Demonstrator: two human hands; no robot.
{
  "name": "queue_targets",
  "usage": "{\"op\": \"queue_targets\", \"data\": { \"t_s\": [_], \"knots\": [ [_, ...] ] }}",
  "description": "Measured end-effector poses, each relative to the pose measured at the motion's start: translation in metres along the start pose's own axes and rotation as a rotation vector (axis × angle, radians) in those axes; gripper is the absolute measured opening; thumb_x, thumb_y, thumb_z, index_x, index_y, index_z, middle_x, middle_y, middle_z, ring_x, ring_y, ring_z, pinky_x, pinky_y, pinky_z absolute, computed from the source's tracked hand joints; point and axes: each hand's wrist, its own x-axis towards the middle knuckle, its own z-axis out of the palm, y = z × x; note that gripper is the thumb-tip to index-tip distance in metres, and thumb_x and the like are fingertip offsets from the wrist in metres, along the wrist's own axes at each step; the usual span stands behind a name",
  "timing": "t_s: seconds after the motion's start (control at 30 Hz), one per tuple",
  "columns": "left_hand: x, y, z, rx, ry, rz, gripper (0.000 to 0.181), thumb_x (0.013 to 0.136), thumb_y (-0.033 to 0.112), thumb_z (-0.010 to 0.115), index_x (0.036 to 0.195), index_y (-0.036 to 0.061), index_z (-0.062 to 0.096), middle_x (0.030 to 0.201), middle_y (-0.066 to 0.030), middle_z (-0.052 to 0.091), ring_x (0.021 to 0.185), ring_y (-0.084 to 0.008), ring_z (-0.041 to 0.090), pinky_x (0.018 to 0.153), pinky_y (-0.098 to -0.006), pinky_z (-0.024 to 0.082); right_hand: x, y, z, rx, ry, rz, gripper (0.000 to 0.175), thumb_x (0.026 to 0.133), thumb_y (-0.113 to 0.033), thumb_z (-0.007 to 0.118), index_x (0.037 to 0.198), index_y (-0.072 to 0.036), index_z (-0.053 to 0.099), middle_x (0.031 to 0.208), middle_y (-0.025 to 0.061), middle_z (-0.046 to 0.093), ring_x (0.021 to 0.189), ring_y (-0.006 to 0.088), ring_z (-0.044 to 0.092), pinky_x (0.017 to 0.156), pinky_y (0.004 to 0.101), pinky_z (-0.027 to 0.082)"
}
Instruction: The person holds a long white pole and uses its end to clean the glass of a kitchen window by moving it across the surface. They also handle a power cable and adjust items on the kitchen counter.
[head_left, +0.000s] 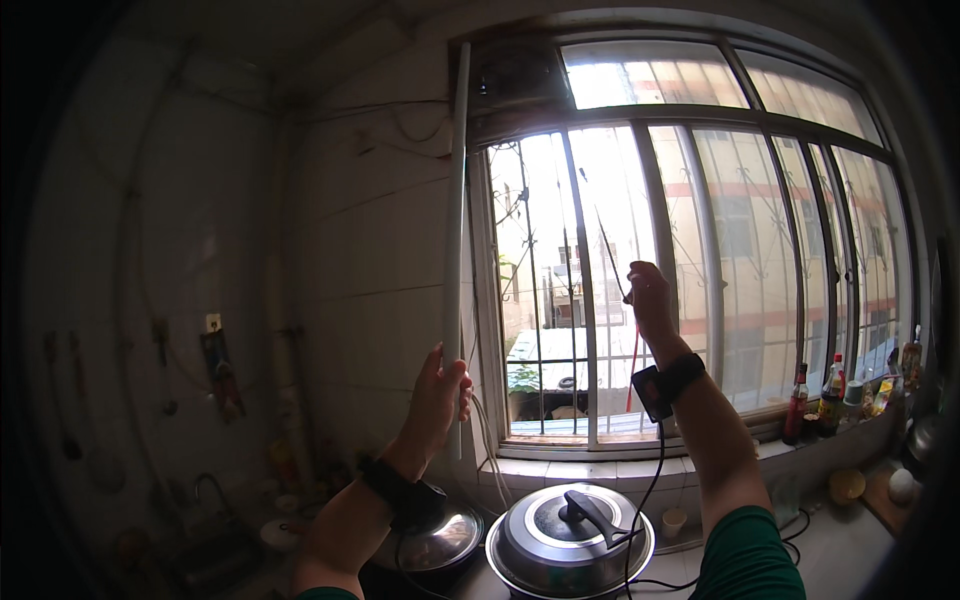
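My left hand (444, 386) is raised at the wall beside the window frame, its fingers around the lower part of a long pale plastic strip or pipe (456, 247) that runs upright to the top of the window. My right hand (649, 289) is up before the barred window (592, 300), pinching a thin dark rod or wire (609, 247) that slants up to the left. A red strand (634, 371) hangs below that hand. Each wrist bears a black strap with a device, and a black cable (660, 480) hangs from the right one.
Below stand a lidded steel pan (570, 536) and a second lidded pot (442, 536). Sauce bottles (831, 397) line the sill at right. A small cup (673, 521) stands behind the counter's edge. Utensils (225, 375) hang on the left wall, above a faucet (206, 484).
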Motion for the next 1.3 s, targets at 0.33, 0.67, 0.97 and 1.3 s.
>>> {"op": "queue_targets", "data": {
  "t_s": [0.33, 0.67, 0.97, 1.3],
  "knots": [
    [-0.001, 0.002, -0.007, -0.011, -0.013, 0.024, 0.037, 0.085, 0.033, 0.05, 0.112, 0.0119, 0.038, 0.064, 0.0015, 0.046, 0.046, -0.0052, 0.044, 0.036, -0.0185, 0.037, 0.015, 0.029, -0.004, -0.872, -0.336, -0.19, 0.027, 0.086, -0.02, 0.041, 0.092, 0.002, 0.055, 0.077, 0.0161, 0.059, 0.065, 0.0266, 0.056, 0.062, 0.0344, 0.045],
    [0.001, -0.016, -0.013, 0.018, -0.012, -0.047, 0.03, 0.087, 0.025, 0.046, 0.112, 0.0104, 0.038, 0.064, 0.0005, 0.045, 0.047, -0.0053, 0.043, 0.038, -0.0193, 0.038, 0.0, 0.07, 0.027, -1.252, -0.488, -0.153, 0.017, 0.075, -0.009, 0.042, 0.078, -0.004, 0.058, 0.074, 0.016, 0.061, 0.072, 0.0308, 0.06, 0.065, 0.0366, 0.048],
    [0.014, -0.045, -0.018, 0.035, -0.023, -0.064, 0.039, 0.084, 0.026, 0.05, 0.116, 0.009, 0.034, 0.067, -0.0023, 0.047, 0.052, -0.0079, 0.045, 0.039, -0.0212, 0.038, -0.007, 0.104, 0.028, -1.305, -0.515, -0.258, 0.015, 0.076, -0.007, 0.039, 0.076, -0.001, 0.054, 0.069, 0.0185, 0.06, 0.065, 0.0315, 0.06, 0.06, 0.039, 0.048],
    [0.026, -0.057, -0.017, 0.032, -0.022, -0.091, 0.039, 0.087, 0.021, 0.046, 0.123, 0.0123, 0.032, 0.068, -0.0009, 0.046, 0.053, -0.0057, 0.045, 0.041, -0.0197, 0.04, -0.004, 0.122, 0.026, -1.45, -0.606, -0.061, 0.017, 0.076, -0.01, 0.043, 0.084, -0.005, 0.057, 0.08, 0.0152, 0.062, 0.077, 0.0292, 0.062, 0.065, 0.035, 0.049]
  ]
}}
